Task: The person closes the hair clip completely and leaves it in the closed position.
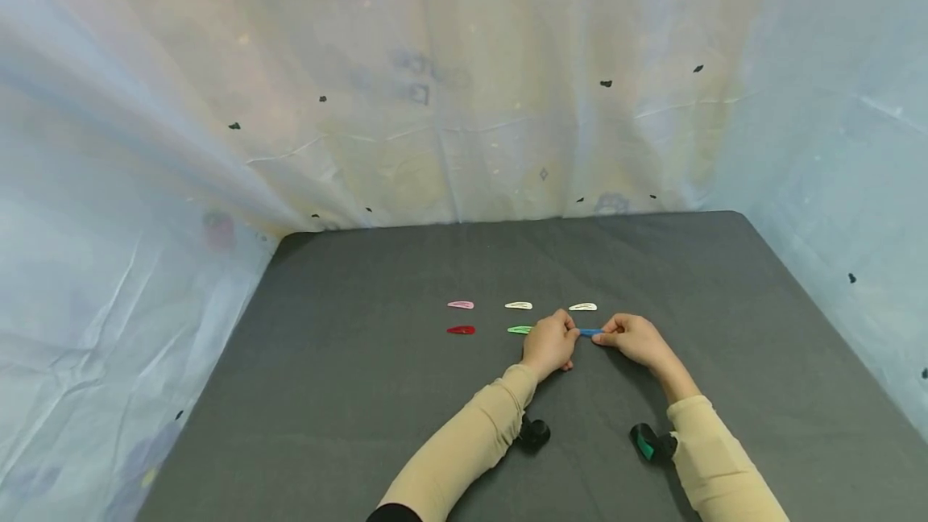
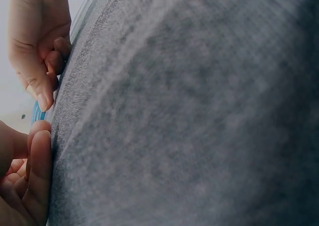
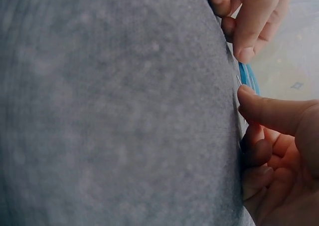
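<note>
A blue snap hair clip (image 1: 590,332) lies low at the grey cloth between my hands. My left hand (image 1: 549,343) pinches its left end, and the right hand (image 1: 634,338) pinches its right end. In the left wrist view a short striped piece of the blue clip (image 2: 38,112) shows between the fingertips; the rest is covered. The right wrist view also shows the blue clip (image 3: 247,76) between both hands. Beside the left hand is a green hair clip (image 1: 519,329), partly hidden by it. A white hair clip (image 1: 583,307) lies just beyond the blue one.
Further left, a red hair clip (image 1: 461,330) lies in the near row. A pink clip (image 1: 460,304) and a cream clip (image 1: 518,305) lie in the far row. The grey cloth-covered table (image 1: 348,401) meets pale patterned curtains (image 1: 464,143) behind and at the sides.
</note>
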Demonstrator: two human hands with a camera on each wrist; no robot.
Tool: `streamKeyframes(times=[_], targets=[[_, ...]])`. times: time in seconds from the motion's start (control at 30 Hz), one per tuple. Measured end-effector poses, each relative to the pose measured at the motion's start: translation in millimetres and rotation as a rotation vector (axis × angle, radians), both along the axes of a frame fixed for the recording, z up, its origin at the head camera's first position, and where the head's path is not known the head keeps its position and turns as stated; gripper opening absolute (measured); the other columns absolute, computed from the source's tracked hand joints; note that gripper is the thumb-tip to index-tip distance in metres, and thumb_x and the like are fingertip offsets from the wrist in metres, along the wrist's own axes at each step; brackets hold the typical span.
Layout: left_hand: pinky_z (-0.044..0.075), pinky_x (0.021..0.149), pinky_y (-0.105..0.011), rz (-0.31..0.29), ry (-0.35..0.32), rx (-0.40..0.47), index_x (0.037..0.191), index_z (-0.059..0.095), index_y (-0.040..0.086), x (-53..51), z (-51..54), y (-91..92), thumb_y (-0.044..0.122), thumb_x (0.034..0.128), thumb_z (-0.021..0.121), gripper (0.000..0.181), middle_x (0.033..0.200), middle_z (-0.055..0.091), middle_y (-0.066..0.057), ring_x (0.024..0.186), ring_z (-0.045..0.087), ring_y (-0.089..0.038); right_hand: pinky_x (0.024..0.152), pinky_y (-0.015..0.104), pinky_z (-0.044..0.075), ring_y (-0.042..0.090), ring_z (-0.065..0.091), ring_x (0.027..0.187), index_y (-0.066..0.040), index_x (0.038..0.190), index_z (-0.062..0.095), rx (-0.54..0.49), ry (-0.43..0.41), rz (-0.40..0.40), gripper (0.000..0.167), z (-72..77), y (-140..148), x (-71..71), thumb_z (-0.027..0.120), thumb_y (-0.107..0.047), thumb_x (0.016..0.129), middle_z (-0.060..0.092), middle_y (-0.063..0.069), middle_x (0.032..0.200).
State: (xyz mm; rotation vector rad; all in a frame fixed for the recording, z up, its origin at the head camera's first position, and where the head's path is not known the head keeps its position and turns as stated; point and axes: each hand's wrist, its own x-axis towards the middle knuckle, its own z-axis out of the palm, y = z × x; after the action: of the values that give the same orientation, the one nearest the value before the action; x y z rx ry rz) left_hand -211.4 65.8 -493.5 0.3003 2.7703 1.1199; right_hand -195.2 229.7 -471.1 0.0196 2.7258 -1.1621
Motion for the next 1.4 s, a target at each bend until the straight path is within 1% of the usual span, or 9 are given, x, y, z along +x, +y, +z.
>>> streamKeyframes(times=[0.2,0.33,0.5,0.67,0.77,0.87,0.97,1.2,1.4], targets=[[0.038,0.045,-0.02,-0.016,-0.009,-0.008,0.085,0.054,0.016,2.2,4.5,-1.5,0.023,0.092,0.057,0.01,0.047,0.052,0.006,0.032,0.048,-0.002,0.054,0.026,0.035,0.013,0.044,0.058,-0.004,0.078,0.061,-0.012,-0.014,-0.004,0.02,1.0,-1.8,2.2,0.067,-0.022,0.084,0.052,-0.002,0.062],[0.037,0.045,-0.021,-0.023,0.003,-0.002,0.084,0.053,0.015,4.2,7.2,-2.3,0.021,0.0924,0.057,0.011,0.046,0.051,0.006,0.032,0.046,-0.002,0.053,0.026,0.035,0.013,0.043,0.057,-0.004,0.077,0.06,-0.025,-0.017,-0.02,0.02,0.6,-2.6,2.5,0.068,-0.022,0.084,0.052,-0.002,0.061],[0.036,0.045,-0.02,-0.035,0.013,-0.005,0.083,0.053,0.014,3.4,7.8,-2.5,0.021,0.0928,0.056,0.012,0.045,0.051,0.006,0.031,0.045,-0.001,0.053,0.026,0.034,0.012,0.042,0.056,-0.005,0.077,0.061,0.0,0.001,-0.032,0.02,0.8,-4.4,1.5,0.067,-0.022,0.084,0.052,-0.003,0.06],[0.039,0.041,-0.018,-0.034,0.025,0.072,0.083,0.055,0.014,0.2,2.9,-3.0,0.02,0.0919,0.058,0.011,0.046,0.054,0.005,0.03,0.046,-0.001,0.055,0.026,0.036,0.012,0.045,0.058,-0.004,0.079,0.063,-0.002,0.006,-0.039,0.021,2.1,-3.2,-0.1,0.068,-0.024,0.084,0.057,-0.002,0.063],[0.04,0.038,-0.018,-0.038,0.043,0.133,0.082,0.055,0.014,-1.0,-0.8,-3.9,0.019,0.0913,0.059,0.011,0.05,0.055,0.003,0.03,0.046,0.001,0.057,0.026,0.038,0.011,0.046,0.06,-0.004,0.083,0.064,-0.029,-0.023,-0.018,0.025,3.6,0.0,-1.1,0.067,-0.028,0.085,0.059,-0.002,0.066],[0.04,0.039,-0.017,-0.048,0.067,0.142,0.084,0.056,0.015,-1.0,-2.0,-5.2,0.02,0.0912,0.059,0.009,0.057,0.057,0.003,0.03,0.046,0.002,0.059,0.026,0.039,0.011,0.047,0.062,-0.004,0.088,0.063,-0.06,-0.071,0.025,0.032,5.0,3.8,-2.3,0.063,-0.035,0.087,0.056,-0.002,0.068],[0.041,0.039,-0.017,-0.055,0.077,0.147,0.086,0.057,0.016,0.2,-1.3,-5.9,0.02,0.0914,0.059,0.007,0.062,0.059,0.002,0.03,0.046,0.002,0.059,0.027,0.04,0.011,0.047,0.061,-0.004,0.088,0.063,-0.086,-0.115,0.036,0.038,5.2,6.2,-3.1,0.058,-0.042,0.09,0.052,-0.003,0.068],[0.041,0.038,-0.016,-0.054,0.097,0.176,0.088,0.059,0.014,2.1,-1.7,-5.9,0.019,0.092,0.058,0.006,0.075,0.061,-0.003,0.03,0.046,0.003,0.057,0.027,0.038,0.011,0.045,0.059,-0.004,0.09,0.065,-0.121,-0.157,0.051,0.034,6.1,7.9,-4.2,0.058,-0.038,0.091,0.048,-0.005,0.064],[0.04,0.033,-0.016,-0.061,0.133,0.204,0.094,0.06,0.013,2.3,-4.9,-6.1,0.018,0.0934,0.055,0.007,0.082,0.059,-0.007,0.032,0.044,0.006,0.058,0.027,0.037,0.013,0.044,0.062,-0.004,0.093,0.064,-0.116,-0.183,0.081,0.04,9.6,8.8,-5.1,0.056,-0.043,0.091,0.048,-0.002,0.069]])
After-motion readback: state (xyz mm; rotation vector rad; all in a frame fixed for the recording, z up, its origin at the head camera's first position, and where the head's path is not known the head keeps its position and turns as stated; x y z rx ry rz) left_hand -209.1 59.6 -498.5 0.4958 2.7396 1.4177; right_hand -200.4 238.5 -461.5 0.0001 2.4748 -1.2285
